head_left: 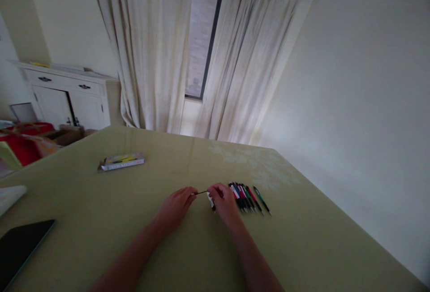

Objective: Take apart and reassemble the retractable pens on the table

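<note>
A thin dark rod point(201, 192), much like a pen refill, spans the gap between my two hands above the table. Its left end is pinched in the fingertips of my left hand point(175, 206). The closed fingers of my right hand point(224, 201) meet its other end. Just under those fingers is a white-and-black pen piece point(211, 203); whether they touch it I cannot tell. To the right of my right hand, several pens point(247, 198) with coloured barrels and black grips lie side by side in a row. One green pen point(262, 201) lies slightly apart at the row's right end.
An open pen box point(122, 162) lies at the far left of the green-covered table point(168, 162). A dark tablet-like slab point(25, 242) and a white object point(11, 197) are at the left edge. Behind stand curtains point(154, 50) and a white cabinet point(67, 92).
</note>
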The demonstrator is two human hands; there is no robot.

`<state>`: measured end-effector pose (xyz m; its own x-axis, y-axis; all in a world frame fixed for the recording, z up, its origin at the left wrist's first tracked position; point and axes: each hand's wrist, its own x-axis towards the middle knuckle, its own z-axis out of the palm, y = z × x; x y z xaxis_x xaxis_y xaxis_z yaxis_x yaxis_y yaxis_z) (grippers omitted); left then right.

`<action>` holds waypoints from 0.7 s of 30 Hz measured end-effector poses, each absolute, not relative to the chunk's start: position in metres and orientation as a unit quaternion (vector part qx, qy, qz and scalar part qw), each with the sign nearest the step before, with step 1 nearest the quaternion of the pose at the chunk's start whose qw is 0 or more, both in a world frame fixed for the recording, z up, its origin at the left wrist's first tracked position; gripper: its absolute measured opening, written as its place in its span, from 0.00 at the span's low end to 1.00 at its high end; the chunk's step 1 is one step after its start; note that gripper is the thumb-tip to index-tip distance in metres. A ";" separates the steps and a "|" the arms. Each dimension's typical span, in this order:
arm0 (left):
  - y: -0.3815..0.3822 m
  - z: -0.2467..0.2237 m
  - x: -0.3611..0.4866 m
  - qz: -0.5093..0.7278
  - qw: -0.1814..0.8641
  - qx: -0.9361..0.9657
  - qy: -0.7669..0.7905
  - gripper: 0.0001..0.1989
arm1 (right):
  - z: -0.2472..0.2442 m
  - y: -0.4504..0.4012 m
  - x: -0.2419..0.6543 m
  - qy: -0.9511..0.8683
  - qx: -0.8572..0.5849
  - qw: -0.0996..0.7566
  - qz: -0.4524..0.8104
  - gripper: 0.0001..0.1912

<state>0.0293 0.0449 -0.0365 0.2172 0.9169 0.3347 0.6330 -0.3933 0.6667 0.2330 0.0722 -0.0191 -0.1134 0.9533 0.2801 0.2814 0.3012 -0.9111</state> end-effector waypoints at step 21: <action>0.053 -0.036 0.009 0.315 0.139 0.702 0.623 0.12 | -0.016 0.062 0.234 -0.749 -0.497 0.431 0.073 0.14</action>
<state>0.0093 0.0526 -0.0359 0.0240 0.9626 0.2699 0.7876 -0.1845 0.5880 0.2339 0.0619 -0.0160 -0.1342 0.8083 0.5733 0.6816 0.4952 -0.5386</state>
